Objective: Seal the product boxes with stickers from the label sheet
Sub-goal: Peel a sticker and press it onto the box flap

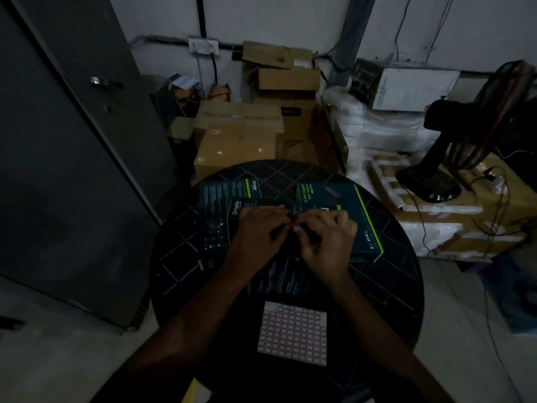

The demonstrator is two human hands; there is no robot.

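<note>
Dim storeroom, cardboard cartons [238,135] stacked against the back wall, a standing fan [453,141] off to the right, and a round black table [401,286] up front where the work is going on. Both hands meet over the middle product box [279,274] — the left hand [258,237] and the right hand [325,242] have their fingertips drawn together at one spot above the box's far edge. The fingers of both are curled in and appear to be pinching something tiny between them, most likely a sticker, though the light is too poor to make it out. Just beyond the pinch and to its left lies a second box [223,205] with Omada lettering; just right of it sits a third box [348,216], printed side up. The label sheet [293,333] lies flat on the near side of the hands, well back toward the person, its grid of pale stickers mostly intact with a few gone from the top row.

Now the risk — a sticker that small can fold on itself or cling to a fingertip, and in this gloom it could land crooked or miss the flap seam. The unsupported box may also slide under pressing fingers.
</note>
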